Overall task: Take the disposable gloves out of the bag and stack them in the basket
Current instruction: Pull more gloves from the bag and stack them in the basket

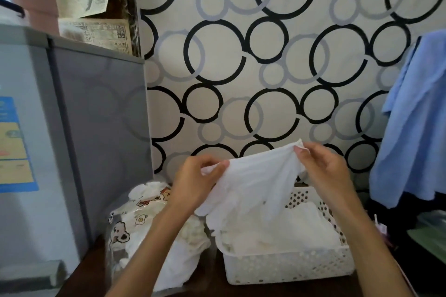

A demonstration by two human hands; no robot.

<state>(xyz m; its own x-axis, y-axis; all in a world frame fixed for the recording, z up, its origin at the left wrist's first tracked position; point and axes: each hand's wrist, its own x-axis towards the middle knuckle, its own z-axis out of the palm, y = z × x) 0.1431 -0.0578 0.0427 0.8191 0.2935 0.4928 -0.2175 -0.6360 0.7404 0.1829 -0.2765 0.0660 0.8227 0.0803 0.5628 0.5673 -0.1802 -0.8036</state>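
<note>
Gloves number one in the air: a single white disposable glove [253, 183] stretched between two hands. Below the left hand [195, 181], which pinches the glove's near corner, stands one printed bag [135, 229] on the dark counter [207, 282], crowded by a grey cabinet [101, 128]. Beneath the right hand [323, 171], pinching the far corner, sits one white basket [289, 265] holding a glove pile [277, 231], count unclear.

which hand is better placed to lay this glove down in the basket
Probably the right hand. It pinches the glove directly above the white basket, where other gloves already lie. The left hand grips the glove's other edge but sits above the printed bag, left of the basket.
</note>
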